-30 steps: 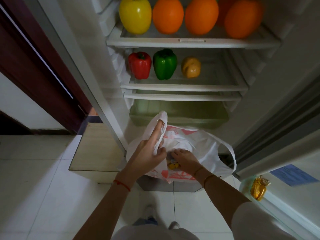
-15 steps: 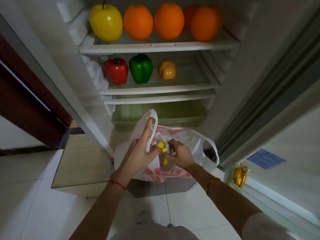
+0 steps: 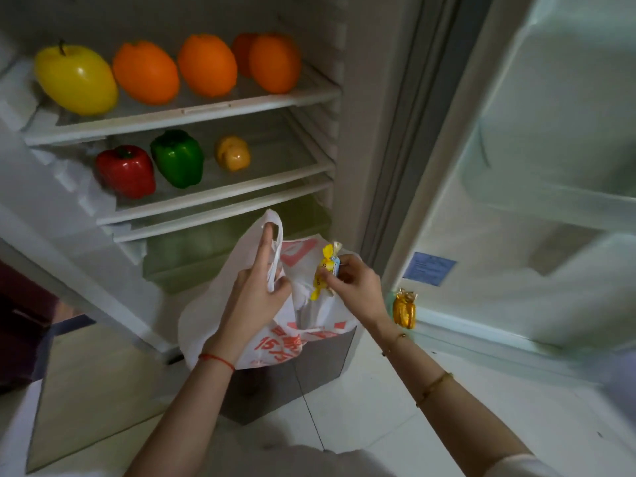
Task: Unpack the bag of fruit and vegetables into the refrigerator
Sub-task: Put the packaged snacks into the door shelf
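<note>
A white plastic bag (image 3: 213, 318) with red print hangs in front of the open refrigerator. My left hand (image 3: 256, 297) grips its handle, forefinger pointing up. My right hand (image 3: 354, 287) holds a small yellow wrapped packet (image 3: 325, 273) just above the bag's mouth. On the upper shelf (image 3: 192, 113) lie a yellow apple (image 3: 75, 80) and several oranges (image 3: 206, 65). The shelf below (image 3: 220, 196) carries a red pepper (image 3: 125, 172), a green pepper (image 3: 177, 158) and a small yellow-brown fruit (image 3: 233, 153).
A green crisper drawer (image 3: 192, 249) sits under the shelves, behind the bag. The refrigerator door (image 3: 537, 166) stands open at the right, with a gold-wrapped item (image 3: 404, 309) in its lowest rack. A grey box (image 3: 309, 366) stands on the tiled floor below the bag.
My right hand has come up out of the bag with the yellow packet and moved right. The view has swung to the right, toward the door.
</note>
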The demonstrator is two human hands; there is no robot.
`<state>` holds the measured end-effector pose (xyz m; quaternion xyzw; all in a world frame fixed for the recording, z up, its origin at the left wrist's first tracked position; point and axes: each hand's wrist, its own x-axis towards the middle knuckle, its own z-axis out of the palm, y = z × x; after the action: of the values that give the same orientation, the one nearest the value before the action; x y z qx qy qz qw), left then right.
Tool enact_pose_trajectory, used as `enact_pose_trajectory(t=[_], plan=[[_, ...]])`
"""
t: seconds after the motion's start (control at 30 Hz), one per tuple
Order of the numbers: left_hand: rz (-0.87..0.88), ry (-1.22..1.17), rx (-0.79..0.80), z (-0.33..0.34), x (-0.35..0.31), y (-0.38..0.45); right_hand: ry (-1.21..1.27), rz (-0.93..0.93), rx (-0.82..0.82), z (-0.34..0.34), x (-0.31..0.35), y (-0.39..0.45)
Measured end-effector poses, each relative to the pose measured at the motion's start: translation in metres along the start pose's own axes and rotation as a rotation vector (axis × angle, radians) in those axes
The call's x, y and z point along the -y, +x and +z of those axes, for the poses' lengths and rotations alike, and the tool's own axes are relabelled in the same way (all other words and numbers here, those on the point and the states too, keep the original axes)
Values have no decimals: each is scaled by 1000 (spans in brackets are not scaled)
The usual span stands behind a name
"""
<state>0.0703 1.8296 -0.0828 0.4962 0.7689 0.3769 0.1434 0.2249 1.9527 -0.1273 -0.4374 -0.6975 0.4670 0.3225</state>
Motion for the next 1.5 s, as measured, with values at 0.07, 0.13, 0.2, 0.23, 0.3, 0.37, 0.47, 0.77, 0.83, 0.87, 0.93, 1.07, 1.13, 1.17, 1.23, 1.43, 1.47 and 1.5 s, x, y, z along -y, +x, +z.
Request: enact_pose_trajectory(t=[0.07, 0.13, 0.2, 0.23, 0.3, 0.37, 0.47, 0.77, 0.83, 0.87, 0.93, 1.07, 1.13, 1.17, 1.23, 1.43, 1.47, 1.5], plan=[[24, 16, 4, 7, -8, 1, 30, 19, -69, -27, 1, -9], [50, 26, 8, 15, -15, 1, 35, 53, -159, -56, -4, -17], [81, 35, 7, 22, -20, 1, -24, 105, -238, -86, -14, -24], [92, 34, 7, 24, -22, 0, -83, 129, -255, -99, -20, -27], [117, 30, 15, 28, -27, -1, -212, 163, -251, -120, -31, -33], [144, 29, 27, 32, -33, -2, -278, 200, -275, -136, -44, -36], [153, 15, 31, 38, -39, -3, -321, 319, -329, -151, -63, -32], [164, 46, 20, 43, -45, -9, -484, 613, -110, -144, -98, -11], [152, 65, 9, 42, -45, -10, -517, 646, -74, -138, -104, -9], [141, 69, 2, 41, -45, -11, -526, 647, -67, -136, -106, -9], [121, 71, -7, 40, -43, -12, -536, 636, -56, -133, -107, -8], [107, 82, -10, 37, -42, -15, -563, 638, -32, -138, -110, -7], [96, 77, -17, 36, -42, -18, -620, 631, 2, -141, -112, -8], [90, 82, -24, 36, -41, -18, -643, 626, 16, -142, -112, -9], [77, 80, -37, 36, -39, -20, -704, 600, 20, -144, -108, -12], [28, 80, -54, 29, -35, -25, -831, 156, -144, -127, -64, -20], [22, 85, -61, 27, -34, -27, -774, 52, -131, -119, -57, -21], [18, 90, -67, 25, -33, -28, -733, -37, -103, -110, -49, -20]])
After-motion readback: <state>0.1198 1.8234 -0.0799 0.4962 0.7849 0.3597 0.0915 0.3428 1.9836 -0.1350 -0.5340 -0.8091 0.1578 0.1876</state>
